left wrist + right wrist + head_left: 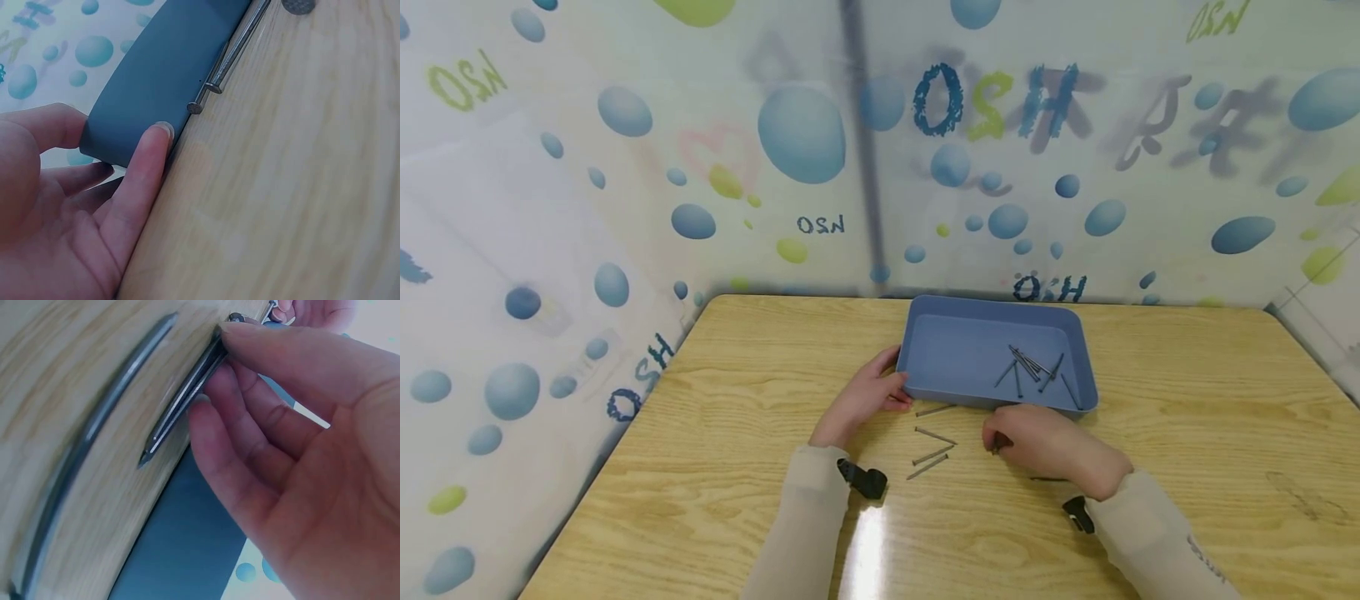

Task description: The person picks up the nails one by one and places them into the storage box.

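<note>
My left hand (pixel 871 390) holds the front left corner of a blue tray (pixel 955 393); in the left wrist view one fingertip (pixel 159 134) presses against its outer wall. My right hand (pixel 1045 437) is low over the table, just in front of the tray. Between its thumb and fingers it pinches dark metal nails (pixel 181 400), their points sticking out past the fingertips. Beside them in the right wrist view another nail (pixel 94 431) lies on the wood, partly hidden under the wrist in the head view.
Several loose nails (pixel 934 455) lie on the wooden table (pixel 760 400) between the hands. Inside the tray, toward its right side, is a scattered group of nails (pixel 1030 363). Behind the table hangs a patterned curtain (pixel 737 150) with blue and green spots.
</note>
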The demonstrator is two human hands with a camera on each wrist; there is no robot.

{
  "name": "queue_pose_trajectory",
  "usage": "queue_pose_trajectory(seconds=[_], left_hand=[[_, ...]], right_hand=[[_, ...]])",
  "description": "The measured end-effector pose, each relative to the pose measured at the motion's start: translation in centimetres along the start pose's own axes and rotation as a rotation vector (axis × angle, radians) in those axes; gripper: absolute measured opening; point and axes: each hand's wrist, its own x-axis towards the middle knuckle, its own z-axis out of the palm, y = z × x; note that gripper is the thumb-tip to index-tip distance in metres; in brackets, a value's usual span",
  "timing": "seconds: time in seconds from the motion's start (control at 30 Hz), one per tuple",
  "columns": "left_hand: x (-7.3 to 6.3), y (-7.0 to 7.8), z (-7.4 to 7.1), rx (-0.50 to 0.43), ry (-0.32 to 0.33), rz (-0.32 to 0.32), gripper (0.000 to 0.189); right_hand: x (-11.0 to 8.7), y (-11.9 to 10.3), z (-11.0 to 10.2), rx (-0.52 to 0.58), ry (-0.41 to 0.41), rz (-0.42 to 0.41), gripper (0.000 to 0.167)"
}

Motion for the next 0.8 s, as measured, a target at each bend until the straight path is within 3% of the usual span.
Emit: queue_pose_trajectory(seconds=[0.37,0.6,0.8], left_hand=[[-0.1,0.0,-0.1,0.015,0.005,-0.002,0.053],[-0.1,0.1,0.0,0.024,0.01,-0.011,0.053],[0.0,0.1,0.0,0.026,0.006,-0.01,0.053]], right_hand=[[0.1,-0.1,-0.3,0.024,0.061,0.002,0.012],[0.0,0.0,-1.3,0.031,0.169,-0.001,0.014],[-0.2,0.3,-1.9,0.125,0.253,0.006,0.012]])
